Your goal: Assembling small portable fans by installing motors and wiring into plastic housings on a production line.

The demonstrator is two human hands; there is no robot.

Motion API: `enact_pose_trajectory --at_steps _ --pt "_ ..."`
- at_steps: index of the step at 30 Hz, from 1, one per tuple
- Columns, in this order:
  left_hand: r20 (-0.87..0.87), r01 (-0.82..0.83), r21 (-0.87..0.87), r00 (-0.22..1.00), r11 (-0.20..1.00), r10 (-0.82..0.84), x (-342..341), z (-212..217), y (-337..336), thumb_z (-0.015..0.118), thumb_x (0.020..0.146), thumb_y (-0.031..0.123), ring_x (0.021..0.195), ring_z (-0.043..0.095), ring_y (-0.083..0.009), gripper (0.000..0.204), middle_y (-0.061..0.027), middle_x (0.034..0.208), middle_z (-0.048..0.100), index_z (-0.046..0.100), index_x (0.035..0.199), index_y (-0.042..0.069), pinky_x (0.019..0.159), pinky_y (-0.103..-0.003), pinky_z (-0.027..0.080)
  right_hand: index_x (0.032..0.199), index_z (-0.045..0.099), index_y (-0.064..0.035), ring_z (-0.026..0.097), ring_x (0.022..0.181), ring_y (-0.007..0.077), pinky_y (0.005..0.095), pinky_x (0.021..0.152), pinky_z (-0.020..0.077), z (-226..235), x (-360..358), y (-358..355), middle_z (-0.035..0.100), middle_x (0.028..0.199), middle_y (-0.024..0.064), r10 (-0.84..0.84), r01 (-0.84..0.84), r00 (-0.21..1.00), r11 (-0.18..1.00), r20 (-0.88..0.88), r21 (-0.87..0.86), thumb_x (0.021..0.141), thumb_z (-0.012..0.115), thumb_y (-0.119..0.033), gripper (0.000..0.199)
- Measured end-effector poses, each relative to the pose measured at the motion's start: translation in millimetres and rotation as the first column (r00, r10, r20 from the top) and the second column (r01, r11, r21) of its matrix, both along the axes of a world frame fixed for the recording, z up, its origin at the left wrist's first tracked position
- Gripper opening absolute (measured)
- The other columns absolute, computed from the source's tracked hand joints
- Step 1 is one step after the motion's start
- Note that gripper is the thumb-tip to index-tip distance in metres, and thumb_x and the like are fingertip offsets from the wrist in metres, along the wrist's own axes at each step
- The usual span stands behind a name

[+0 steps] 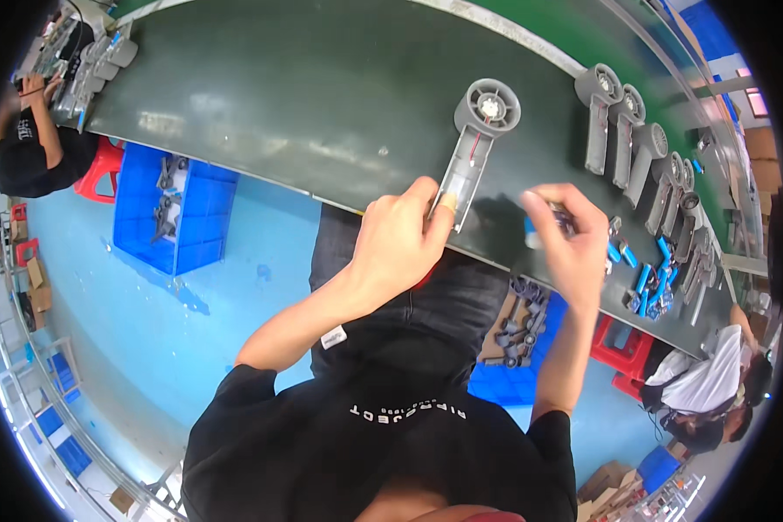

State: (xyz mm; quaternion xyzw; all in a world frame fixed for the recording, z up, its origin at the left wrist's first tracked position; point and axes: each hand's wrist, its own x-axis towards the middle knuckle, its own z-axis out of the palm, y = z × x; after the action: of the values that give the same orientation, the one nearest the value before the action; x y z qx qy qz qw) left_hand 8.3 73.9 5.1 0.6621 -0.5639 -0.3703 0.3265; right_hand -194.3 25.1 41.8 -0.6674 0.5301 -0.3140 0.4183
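Observation:
A grey handheld fan housing (470, 161) lies on the dark green bench with its round head pointing away from me. Its handle is an open trough, and a thin red wire runs down from the white hub. My left hand (400, 237) grips the lower end of that handle between thumb and fingers. To the right of it, above the bench's near edge, my right hand (576, 239) is closed around a small part with a blue end (531, 232). Motion blur and the fingers hide what kind of part it is.
Several grey fan housings (622, 130) line the bench's right side, beside a pile of blue cylinders (657, 283). Blue bins (170, 209) with grey parts stand below the near edge. Co-workers sit at far left (39, 143) and far right (705, 383).

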Motion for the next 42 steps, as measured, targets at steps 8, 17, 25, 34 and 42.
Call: enact_pose_trajectory --at_steps 8,17,25,34,42 --pt "0.068 -0.003 -0.252 0.997 0.968 0.020 19 -9 10 0.069 0.087 0.015 0.046 0.050 -0.0225 0.016 -0.0105 0.057 0.056 0.062 0.091 0.001 0.047 -0.036 0.040 0.104 0.069 -0.0044 0.059 0.063 0.0104 0.0250 0.054 0.0489 -19 54 4 0.066 0.082 0.0076 -0.001 -0.136 0.961 0.869 -0.277 -0.475 0.084 0.072 -0.004 0.021" --pt "-0.119 0.182 -0.649 0.935 0.739 -0.334 16 -12 -51 0.069 0.080 0.000 0.055 0.053 -0.0144 0.025 -0.0085 0.097 0.067 0.065 0.105 0.002 0.052 -0.028 0.044 0.098 0.068 -0.0019 0.049 0.059 0.0020 0.0194 0.051 0.0377 -29 47 -7 0.059 0.072 -0.0043 -0.096 0.104 0.994 0.964 0.048 -0.243 0.091 0.065 -0.008 0.011" --pt "0.016 0.254 -0.733 0.934 0.631 -0.356 2 -28 -72 0.070 0.080 0.002 0.066 0.064 -0.0252 0.019 -0.0098 0.084 0.067 0.068 0.099 0.002 0.059 -0.034 0.052 0.098 0.065 -0.0039 0.031 0.059 0.0000 0.0194 0.052 0.0231 -31 27 -20 0.050 0.072 -0.0086 -0.237 0.096 0.886 0.934 0.399 0.343 0.094 0.059 -0.014 0.012" --pt "-0.050 0.199 -0.727 0.939 0.657 -0.339 4 -33 -70 0.069 0.080 0.000 0.055 0.051 -0.0125 0.017 -0.0048 0.079 0.062 0.067 0.097 0.002 0.050 -0.027 0.043 0.137 0.050 0.0023 0.047 0.075 0.0075 0.0219 0.070 0.0393 -25 17 -6 0.055 0.084 0.0013 -0.174 0.038 0.869 0.957 0.464 0.288 0.099 0.049 -0.013 0.040" --pt "-0.149 0.190 -0.629 0.922 0.754 -0.357 2 -21 -71 0.069 0.079 0.000 0.050 0.042 -0.0071 0.011 -0.0018 0.073 0.058 0.066 0.090 0.001 0.046 -0.025 0.033 0.130 0.054 0.0017 0.056 0.077 0.0069 0.0218 0.071 0.0458 -31 24 -6 0.061 0.090 0.0008 -0.165 0.153 0.945 0.986 0.283 0.065 0.096 0.058 -0.008 0.035"
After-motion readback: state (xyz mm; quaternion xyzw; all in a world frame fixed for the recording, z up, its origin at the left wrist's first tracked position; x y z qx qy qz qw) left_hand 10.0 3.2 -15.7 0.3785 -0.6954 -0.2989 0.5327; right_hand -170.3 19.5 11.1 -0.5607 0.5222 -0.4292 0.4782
